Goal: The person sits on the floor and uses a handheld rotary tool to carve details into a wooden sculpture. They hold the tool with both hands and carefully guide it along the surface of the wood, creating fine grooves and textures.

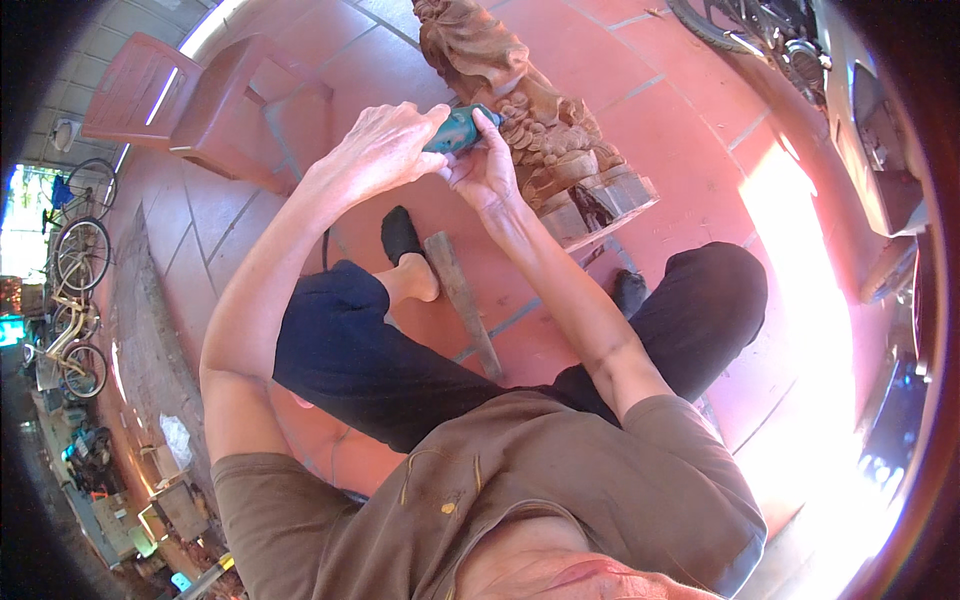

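A teal handheld rotary tool (458,131) is held between both of my hands, its front end at the side of a brown carved wooden statue (560,125). My left hand (385,148) is closed round the tool's rear end. Nearer the tip, my right hand (484,172) grips it from below, with the thumb along its side. The statue has draped folds at its far end and clustered rounded carving near the tool. It leans away from me on a rough block base (610,208). The tool's bit is too small to make out.
A reddish plastic chair (215,115) stands at the far left. One wooden strip (462,300) lies on the tiles between my legs. Bicycles (82,255) line the left side, and a wheel (715,22) shows at the top right. Bright sunlight falls on the right-hand floor.
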`<state>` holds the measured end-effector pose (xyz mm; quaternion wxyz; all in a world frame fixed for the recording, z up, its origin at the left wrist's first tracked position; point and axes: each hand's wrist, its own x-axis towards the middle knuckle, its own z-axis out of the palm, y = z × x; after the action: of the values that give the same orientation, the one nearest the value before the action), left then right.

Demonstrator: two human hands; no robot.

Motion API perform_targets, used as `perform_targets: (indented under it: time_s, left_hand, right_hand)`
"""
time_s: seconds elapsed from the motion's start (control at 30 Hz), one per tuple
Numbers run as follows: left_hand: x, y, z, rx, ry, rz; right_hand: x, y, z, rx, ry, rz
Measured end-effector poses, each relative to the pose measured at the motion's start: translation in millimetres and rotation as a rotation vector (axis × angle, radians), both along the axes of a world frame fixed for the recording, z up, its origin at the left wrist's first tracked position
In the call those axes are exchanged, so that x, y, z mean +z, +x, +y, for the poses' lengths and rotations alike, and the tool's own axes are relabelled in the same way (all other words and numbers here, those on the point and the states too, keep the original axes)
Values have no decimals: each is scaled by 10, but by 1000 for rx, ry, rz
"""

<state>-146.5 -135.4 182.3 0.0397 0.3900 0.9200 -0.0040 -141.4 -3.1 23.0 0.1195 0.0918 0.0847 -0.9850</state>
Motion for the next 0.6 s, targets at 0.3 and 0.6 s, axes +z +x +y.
perform_targets:
  time_s: [0.3,0.6]
  left_hand:
    - [-21,-31,-107,-17,-51,-144]
    - [-92,-89,-115,-91,17,-113]
  right_hand:
    - [-8,4,-3,38,117,-16]
    - [14,27,55,25,154,4]
